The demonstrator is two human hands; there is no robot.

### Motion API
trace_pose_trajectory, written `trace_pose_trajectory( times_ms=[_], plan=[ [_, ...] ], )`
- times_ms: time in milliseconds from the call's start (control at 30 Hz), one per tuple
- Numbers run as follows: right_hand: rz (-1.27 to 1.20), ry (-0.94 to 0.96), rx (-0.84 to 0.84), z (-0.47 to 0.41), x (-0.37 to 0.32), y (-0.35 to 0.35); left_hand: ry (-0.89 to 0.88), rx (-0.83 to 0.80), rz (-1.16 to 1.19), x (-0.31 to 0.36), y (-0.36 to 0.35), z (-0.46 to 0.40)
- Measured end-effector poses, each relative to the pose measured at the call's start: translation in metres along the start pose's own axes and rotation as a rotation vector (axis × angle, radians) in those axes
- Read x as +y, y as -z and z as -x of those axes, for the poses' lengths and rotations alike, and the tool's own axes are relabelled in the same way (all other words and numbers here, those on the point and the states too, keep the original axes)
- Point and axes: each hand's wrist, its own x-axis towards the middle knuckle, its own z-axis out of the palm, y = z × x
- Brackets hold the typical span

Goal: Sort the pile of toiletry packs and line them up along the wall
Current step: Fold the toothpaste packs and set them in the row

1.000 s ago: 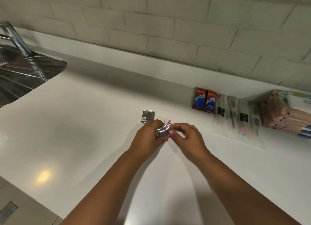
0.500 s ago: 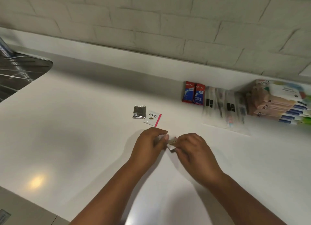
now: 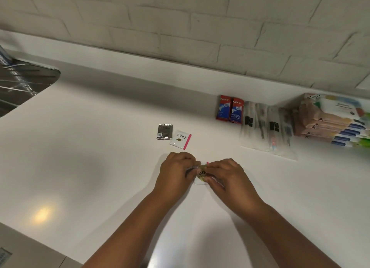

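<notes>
Change: Dove sachet (image 3: pixel 180 139) now dropped beside foil sachet (image 3: pixel 164 131), just beyond grip.
Grip: left hand (image 3: pixel 176 172) & right hand (image 3: pixel 226 176) both pinching small packs (image 3: pixel 201 174); sorting ongoing.

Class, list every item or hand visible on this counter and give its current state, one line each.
Left hand: pinching the small sachets.
Right hand: pinching the same sachets.
Small sachets: held between both hands, just above the counter.
Dove sachet: flat, face up.
Silver sachet: flat, beside it.
Toothpaste packs: side by side near the wall.
Clear-wrapped packs: lined up.
Wipes packs: stacked.
</notes>
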Motion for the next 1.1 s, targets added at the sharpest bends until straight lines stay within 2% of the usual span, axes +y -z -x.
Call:
trace_pose_trajectory(
  times_ms=[133,233,400,500,633,767,833,1000,1100],
  plan=[
    [-0.007,-0.037,0.057,-0.010,-0.005,0.006,0.069,0.043,0.043,-0.002,0.009,-0.012],
    [-0.028,-0.102,0.104,-0.025,-0.009,0.010,0.162,0.121,-0.095,-0.006,0.018,-0.037],
    [-0.113,-0.187,0.123,-0.051,-0.008,0.003,0.312,-0.016,-0.458,-0.006,0.021,-0.069],
    [-0.163,-0.202,0.128,-0.057,-0.006,0.000,0.370,-0.068,-0.516,-0.009,0.016,-0.073],
    [-0.182,-0.220,0.130,-0.060,-0.001,-0.002,0.463,-0.049,-0.454,-0.010,0.014,-0.075],
    [-0.198,-0.255,0.148,-0.063,-0.003,0.002,0.394,-0.016,-0.269,-0.003,0.023,-0.075],
    [-0.216,-0.272,0.136,-0.064,-0.007,0.009,0.344,-0.096,-0.128,0.004,0.029,-0.073],
    [-0.257,-0.234,0.007,-0.063,-0.017,0.028,0.132,-0.364,0.045,0.023,0.048,-0.064],
    [-0.339,-0.301,-0.007,-0.054,-0.019,0.032,0.215,-0.355,0.262,0.024,0.051,-0.057]
  ],
)
